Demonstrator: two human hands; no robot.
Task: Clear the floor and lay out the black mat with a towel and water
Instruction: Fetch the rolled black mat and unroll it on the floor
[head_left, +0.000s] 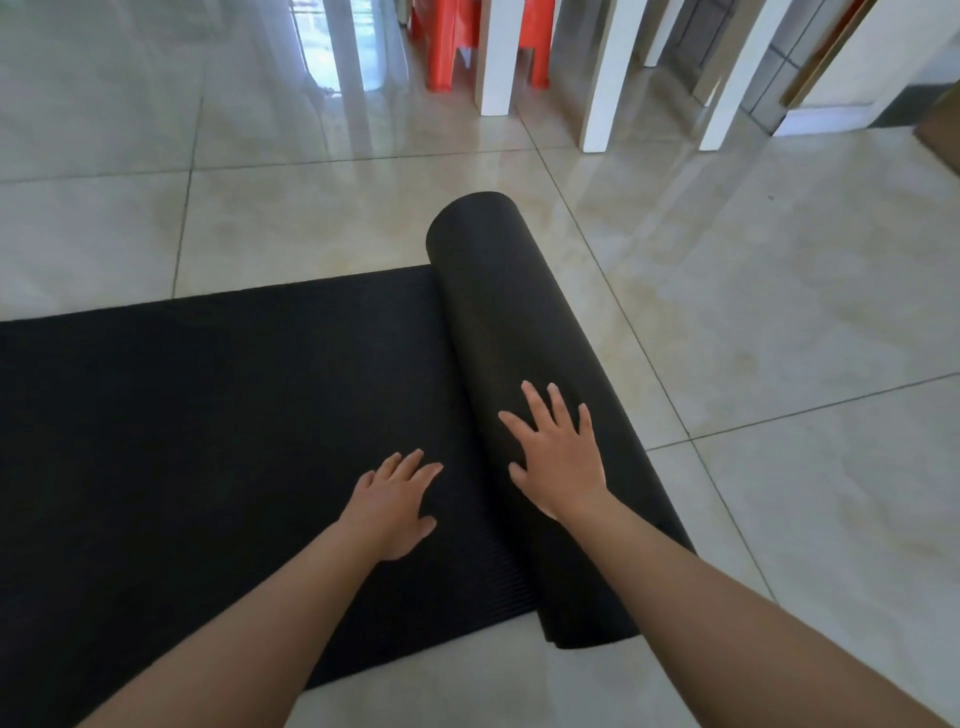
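Note:
The black mat (208, 415) lies partly unrolled on the glossy tiled floor, its flat ribbed part stretching off to the left. Its rolled part (498, 312) forms a thick cylinder running from the near edge toward the far middle. My right hand (558, 454) rests flat on top of the roll, fingers spread. My left hand (397, 501) presses palm-down on the flat part just left of the roll, fingers apart. Neither hand grips anything. No towel or water is in view.
White table legs (602, 93) stand at the far right of centre, with red plastic stools (447, 47) behind them. A brown cardboard edge (943, 130) shows at the far right. Bare beige tiles (779, 312) spread to the right of the roll.

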